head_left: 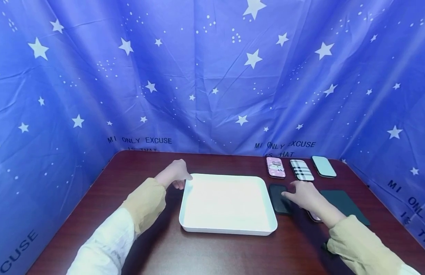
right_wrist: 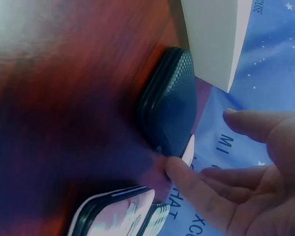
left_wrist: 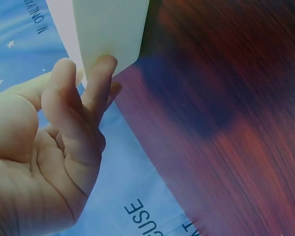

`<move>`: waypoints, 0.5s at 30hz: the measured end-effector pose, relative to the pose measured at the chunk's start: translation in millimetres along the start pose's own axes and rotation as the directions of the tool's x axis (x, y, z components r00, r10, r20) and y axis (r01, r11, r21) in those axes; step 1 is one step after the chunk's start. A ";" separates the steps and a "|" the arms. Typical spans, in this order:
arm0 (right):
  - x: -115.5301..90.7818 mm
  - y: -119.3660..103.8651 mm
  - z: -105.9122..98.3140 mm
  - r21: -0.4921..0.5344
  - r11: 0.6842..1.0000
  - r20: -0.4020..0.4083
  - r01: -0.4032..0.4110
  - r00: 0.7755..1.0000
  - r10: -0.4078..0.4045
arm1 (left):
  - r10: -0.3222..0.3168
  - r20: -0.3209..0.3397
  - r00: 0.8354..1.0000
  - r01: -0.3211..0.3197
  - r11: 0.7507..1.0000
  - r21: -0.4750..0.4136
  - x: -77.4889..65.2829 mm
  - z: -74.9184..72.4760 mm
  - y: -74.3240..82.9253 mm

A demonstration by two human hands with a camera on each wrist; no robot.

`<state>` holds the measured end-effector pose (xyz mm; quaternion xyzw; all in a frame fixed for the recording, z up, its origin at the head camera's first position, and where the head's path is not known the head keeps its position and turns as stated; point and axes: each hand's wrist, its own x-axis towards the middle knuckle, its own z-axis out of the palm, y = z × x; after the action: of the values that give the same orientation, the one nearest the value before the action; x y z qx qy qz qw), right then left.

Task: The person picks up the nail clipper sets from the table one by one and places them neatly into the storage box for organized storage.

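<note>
A white rectangular tray (head_left: 229, 204) lies in the middle of the brown table. At its far left corner my left hand (head_left: 174, 173) pinches the rim, the fingers on the outer wall (left_wrist: 105, 37) and the thumb mostly hidden behind. To the tray's right lies a black flat case (head_left: 278, 202) with rounded corners and a textured face. Over the right side of this case hovers my right hand (head_left: 307, 195), thumb and fingers spread, nothing between them. In the right wrist view a fingertip overlaps the near corner of the black case (right_wrist: 169, 108).
Behind stand a pink patterned case (head_left: 276, 167), a plaid case (head_left: 302, 170) and a mint case (head_left: 323, 166). A dark green flat panel (head_left: 346, 206) lies at right, and another pink case (head_left: 315, 216) is partly hidden under my right wrist. A blue star-printed curtain (head_left: 212, 76) encloses the table.
</note>
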<state>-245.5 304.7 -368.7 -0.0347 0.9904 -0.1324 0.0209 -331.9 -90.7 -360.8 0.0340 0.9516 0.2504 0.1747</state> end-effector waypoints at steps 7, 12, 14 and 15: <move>12.5 -4.9 3.2 0.021 0.992 0.153 -0.127 0.981 0.122 | -0.008 -0.051 0.999 0.012 0.997 0.077 5.8 0.5 1.2; 20.4 -8.5 7.8 0.032 0.979 0.204 -0.202 0.960 0.191 | 0.009 -0.089 0.996 0.001 0.994 0.112 6.1 1.2 1.3; 22.9 -9.9 8.1 0.033 0.976 0.215 -0.217 0.955 0.205 | 0.021 -0.101 0.995 -0.009 0.993 0.120 6.0 1.3 1.4; 24.2 -10.3 8.1 0.040 0.974 0.219 -0.223 0.953 0.209 | 0.028 -0.108 0.994 -0.014 0.991 0.130 6.0 1.5 1.4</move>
<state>-268.5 290.9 -374.6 0.0607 0.9755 -0.1564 0.1424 -337.1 -87.9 -363.2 0.0414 0.9735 0.1919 0.1171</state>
